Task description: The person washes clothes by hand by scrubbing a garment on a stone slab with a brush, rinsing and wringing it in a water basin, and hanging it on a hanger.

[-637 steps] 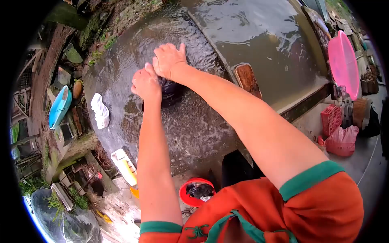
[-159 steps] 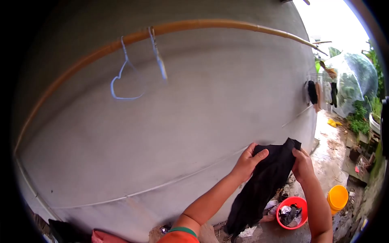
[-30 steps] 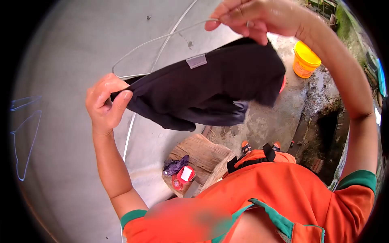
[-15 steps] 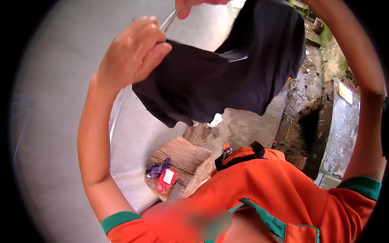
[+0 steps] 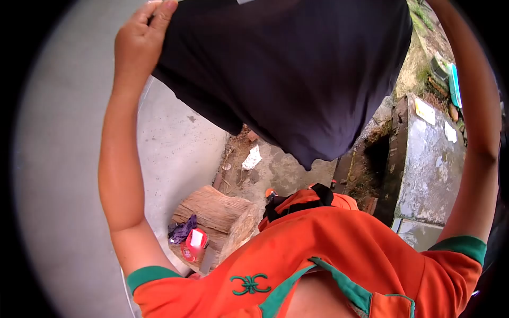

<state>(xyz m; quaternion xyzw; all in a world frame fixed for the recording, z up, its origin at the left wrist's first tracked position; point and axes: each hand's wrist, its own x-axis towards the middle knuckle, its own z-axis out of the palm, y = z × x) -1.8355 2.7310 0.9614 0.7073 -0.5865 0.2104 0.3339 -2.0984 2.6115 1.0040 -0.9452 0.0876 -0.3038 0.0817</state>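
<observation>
A black garment (image 5: 286,74) hangs spread out across the top of the head view, with a bit of a pale label at the upper edge. My left hand (image 5: 142,37) pinches its upper left corner between thumb and fingers. My right arm reaches up along the right side, and the right hand is past the top edge, out of the picture. No hanger shows now; the garment's top is cut off by the frame.
A grey wall (image 5: 69,159) fills the left. Below stands a wooden block (image 5: 212,204) with a purple cloth (image 5: 183,229) and a red container (image 5: 196,238). At right is a wet concrete slab (image 5: 429,169); beyond it lies a blue basin (image 5: 454,85).
The black garment has risen and spread wider, hanging lower in its middle. My left hand has moved up and left, and my right hand has left the view along with the white hanger.
</observation>
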